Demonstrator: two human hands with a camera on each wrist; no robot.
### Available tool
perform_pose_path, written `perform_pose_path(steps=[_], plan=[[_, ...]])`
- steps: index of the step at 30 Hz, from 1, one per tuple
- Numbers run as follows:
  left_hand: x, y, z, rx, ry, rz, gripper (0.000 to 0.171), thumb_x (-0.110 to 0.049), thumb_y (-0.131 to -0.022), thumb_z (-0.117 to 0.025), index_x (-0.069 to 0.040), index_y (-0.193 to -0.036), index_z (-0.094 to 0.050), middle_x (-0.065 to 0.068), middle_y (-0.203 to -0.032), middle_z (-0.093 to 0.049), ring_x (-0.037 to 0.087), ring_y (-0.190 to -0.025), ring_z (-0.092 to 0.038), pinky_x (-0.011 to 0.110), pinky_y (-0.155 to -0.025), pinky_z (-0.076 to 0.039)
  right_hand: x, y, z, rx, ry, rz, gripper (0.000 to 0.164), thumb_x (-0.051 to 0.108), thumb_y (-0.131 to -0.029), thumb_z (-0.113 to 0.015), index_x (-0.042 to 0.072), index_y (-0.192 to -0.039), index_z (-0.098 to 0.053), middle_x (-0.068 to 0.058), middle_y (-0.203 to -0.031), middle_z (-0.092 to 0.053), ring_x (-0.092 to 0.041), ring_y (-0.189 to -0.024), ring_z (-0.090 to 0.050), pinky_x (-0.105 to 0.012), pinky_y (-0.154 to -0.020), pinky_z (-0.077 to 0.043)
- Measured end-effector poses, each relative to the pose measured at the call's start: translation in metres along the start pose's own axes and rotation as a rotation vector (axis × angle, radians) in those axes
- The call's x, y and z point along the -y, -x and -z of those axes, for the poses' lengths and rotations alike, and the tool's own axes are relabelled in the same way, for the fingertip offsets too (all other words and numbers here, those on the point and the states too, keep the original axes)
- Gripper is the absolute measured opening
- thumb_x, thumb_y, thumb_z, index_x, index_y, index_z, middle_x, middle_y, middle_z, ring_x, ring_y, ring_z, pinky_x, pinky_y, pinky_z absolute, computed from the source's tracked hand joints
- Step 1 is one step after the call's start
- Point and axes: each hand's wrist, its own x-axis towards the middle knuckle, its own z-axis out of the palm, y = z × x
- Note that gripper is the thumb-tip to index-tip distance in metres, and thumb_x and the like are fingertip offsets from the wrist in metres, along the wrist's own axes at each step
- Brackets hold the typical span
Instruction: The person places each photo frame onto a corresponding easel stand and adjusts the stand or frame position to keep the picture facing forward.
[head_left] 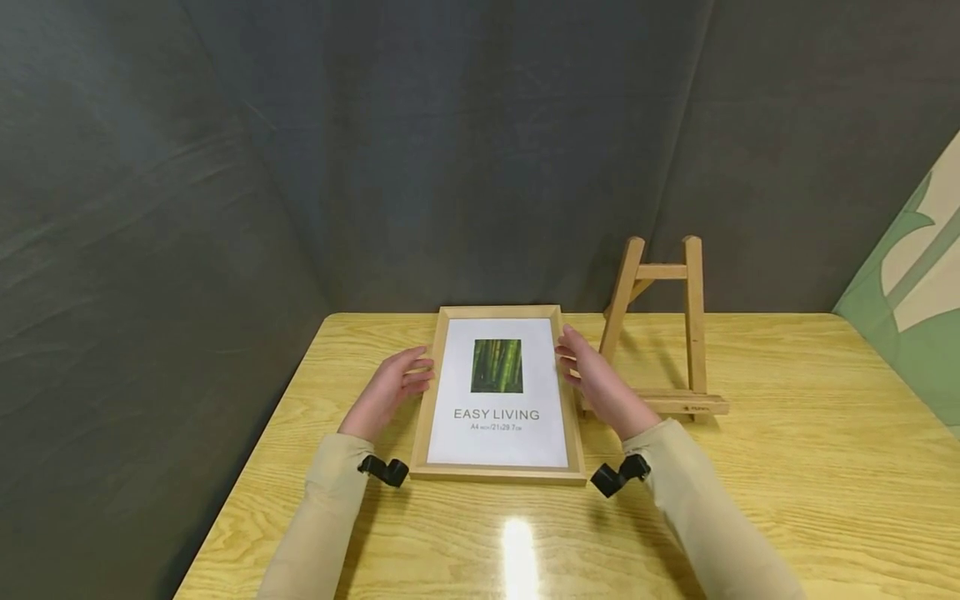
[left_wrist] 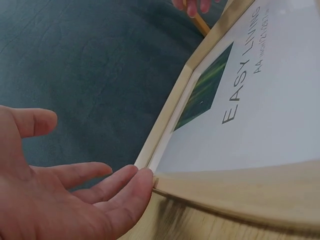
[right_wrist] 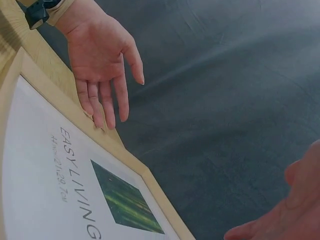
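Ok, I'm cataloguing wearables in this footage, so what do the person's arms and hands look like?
The left sleeve and right sleeve are long, plain and pale beige. Each wrist wears a small black device: left device, right device. The left hand and right hand are ungloved.

Dark grey cloth (head_left: 487,150) (faintly creased) behind yellow wood-grain table (head_left: 810,483); white glare (head_left: 519,558) on top; leaf-patterned surface (head_left: 918,317) at right, possibly wall.

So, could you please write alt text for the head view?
A left hand and right hand flank a wooden picture frame labelled EASY LIVING on a wood-grain table. A wooden tabletop easel stands to the frame's right; dark cloth hangs behind.
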Motion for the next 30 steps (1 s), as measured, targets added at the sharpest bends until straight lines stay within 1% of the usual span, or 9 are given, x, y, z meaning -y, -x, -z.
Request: perform_pose_path(steps=[4,9,12,16,19,22,25,27,30], plan=[[-0.003,-0.004,0.002,-0.044,0.018,0.003,0.055,-0.031,-0.102,-0.044,0.002,-0.144,-0.033,0.026,-0.138,-0.043,0.037,-0.124,-0.047,0.045,-0.104,-0.038,0.001,-0.005,0.001,-0.02,-0.013,-0.022,0.071,0.047,-0.103,-0.025,-0.006,-0.149,-0.013,-0.022,-0.152,-0.016,-0.035,-0.142,-0.011,-0.046,-0.115,-0.012],[-0.002,-0.005,0.004,-0.074,0.046,0.014,0.055,-0.031,-0.101,-0.045,0.002,-0.144,-0.034,0.025,-0.137,-0.044,0.037,-0.123,-0.047,0.045,-0.104,-0.038,-0.002,-0.011,0.002,-0.023,-0.025,-0.044,0.074,0.05,-0.103,-0.025,-0.006,-0.15,-0.013,-0.022,-0.154,-0.013,-0.035,-0.142,-0.009,-0.046,-0.116,-0.011],[0.003,-0.009,0.006,-0.085,0.035,0.025,0.054,-0.032,-0.101,-0.045,0.0,-0.143,-0.035,0.023,-0.135,-0.046,0.034,-0.119,-0.05,0.043,-0.101,-0.041,-0.005,-0.013,0.003,-0.013,-0.042,-0.051,0.073,0.049,-0.103,-0.024,-0.006,-0.15,-0.01,-0.023,-0.154,-0.01,-0.036,-0.142,-0.007,-0.046,-0.116,-0.009],[0.014,-0.018,0.01,-0.106,0.019,0.047,0.051,-0.037,-0.099,-0.046,-0.004,-0.138,-0.042,0.018,-0.129,-0.052,0.029,-0.111,-0.055,0.038,-0.093,-0.048,-0.008,-0.017,0.004,-0.005,-0.067,-0.045,0.073,0.046,-0.103,-0.023,-0.008,-0.15,-0.006,-0.026,-0.154,-0.005,-0.039,-0.142,-0.003,-0.047,-0.115,-0.008],[0.021,-0.025,0.013,-0.119,0.035,0.057,0.049,-0.039,-0.098,-0.048,-0.006,-0.133,-0.047,0.015,-0.123,-0.056,0.027,-0.108,-0.056,0.036,-0.09,-0.05,-0.008,-0.019,0.004,-0.009,-0.084,-0.042,0.073,0.045,-0.103,-0.023,-0.007,-0.15,-0.002,-0.026,-0.155,0.0,-0.039,-0.143,0.001,-0.047,-0.116,-0.006],[0.026,-0.03,0.014,-0.122,0.045,0.057,0.048,-0.038,-0.098,-0.048,-0.005,-0.132,-0.048,0.015,-0.122,-0.056,0.029,-0.108,-0.056,0.038,-0.09,-0.05,-0.006,-0.02,0.003,-0.018,-0.088,-0.053,0.073,0.045,-0.103,-0.023,-0.005,-0.15,0.002,-0.025,-0.156,0.004,-0.037,-0.143,0.004,-0.046,-0.116,-0.003],[0.024,-0.029,0.012,-0.125,0.038,0.07,0.051,-0.041,-0.097,-0.048,-0.004,-0.133,-0.048,0.015,-0.124,-0.055,0.029,-0.11,-0.055,0.038,-0.091,-0.049,-0.006,-0.022,0.003,-0.039,-0.085,-0.074,0.075,0.048,-0.103,-0.024,-0.003,-0.151,0.001,-0.023,-0.156,0.002,-0.036,-0.143,0.003,-0.046,-0.116,-0.003],[0.021,-0.027,0.01,-0.121,0.031,0.072,0.054,-0.041,-0.097,-0.047,-0.002,-0.135,-0.046,0.017,-0.127,-0.053,0.03,-0.112,-0.054,0.039,-0.092,-0.048,-0.005,-0.023,0.002,-0.058,-0.09,-0.088,0.076,0.05,-0.102,-0.025,-0.003,-0.151,0.0,-0.022,-0.156,0.001,-0.036,-0.143,0.001,-0.046,-0.116,-0.004],[0.013,-0.022,0.008,-0.107,0.038,0.095,0.058,-0.042,-0.099,-0.044,0.002,-0.137,-0.044,0.018,-0.131,-0.05,0.031,-0.116,-0.051,0.041,-0.096,-0.045,-0.006,-0.025,0.002,-0.091,-0.122,-0.101,0.078,0.052,-0.101,-0.029,-0.002,-0.151,-0.004,-0.022,-0.154,-0.004,-0.034,-0.142,-0.006,-0.044,-0.115,-0.007]])
